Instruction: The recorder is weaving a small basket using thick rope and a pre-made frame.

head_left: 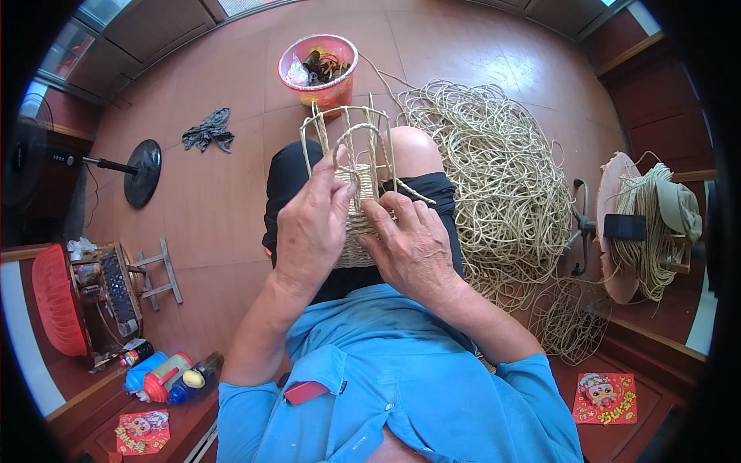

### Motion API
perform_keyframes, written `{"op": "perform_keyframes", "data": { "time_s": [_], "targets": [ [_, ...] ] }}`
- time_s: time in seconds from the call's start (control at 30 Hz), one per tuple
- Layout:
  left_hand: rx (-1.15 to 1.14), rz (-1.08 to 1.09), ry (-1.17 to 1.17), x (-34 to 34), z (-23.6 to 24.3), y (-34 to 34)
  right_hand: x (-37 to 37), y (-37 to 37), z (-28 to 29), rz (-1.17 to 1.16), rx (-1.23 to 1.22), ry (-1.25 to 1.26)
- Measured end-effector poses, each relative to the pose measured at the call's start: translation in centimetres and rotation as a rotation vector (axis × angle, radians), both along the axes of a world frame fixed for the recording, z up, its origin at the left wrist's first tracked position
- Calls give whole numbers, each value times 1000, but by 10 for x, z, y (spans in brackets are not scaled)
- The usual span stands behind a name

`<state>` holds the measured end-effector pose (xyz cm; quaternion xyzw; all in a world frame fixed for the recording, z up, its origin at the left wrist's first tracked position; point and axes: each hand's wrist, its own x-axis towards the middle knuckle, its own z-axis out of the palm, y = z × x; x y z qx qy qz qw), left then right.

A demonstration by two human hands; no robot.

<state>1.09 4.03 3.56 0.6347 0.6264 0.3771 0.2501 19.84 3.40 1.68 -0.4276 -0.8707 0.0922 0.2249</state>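
A small basket (356, 251) woven from straw-coloured cord rests in my lap between my thighs. Bare upright stakes rise from its far part, joined by a twisted cord hoop. My left hand (312, 231) is closed at the basket's left side, thumb and fingertips pinching a twisted cord (356, 133) that arches over to the stakes. My right hand (417, 245) bends its fingers against the near right wall of the basket, steadying it. One loose cord end sticks out to the right above the right hand's knuckles. The palms hide part of the weave.
A large tangled heap of cord (494, 185) spreads over the floor at my right. Ahead stands a pink bucket (318, 91) with odds and ends inside. A dark rag (208, 130) and a fan base (143, 174) are on the left; a cord-draped stool (621, 255) stands far right.
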Motion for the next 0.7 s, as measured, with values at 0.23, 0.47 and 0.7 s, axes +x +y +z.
{"op": "perform_keyframes", "data": {
  "time_s": [0.23, 0.47, 0.7],
  "targets": [
    [3, -6, 145, 18, -12, 0, 0, 5, -6, 0, -1, 71],
    [28, 34, 81, 14, -19, -6, 1, 2, -5, -5, -28, 72],
    [118, 125, 69, 0, -23, -24, -4, -2, -6, -40, -20, 163]
  ]
}}
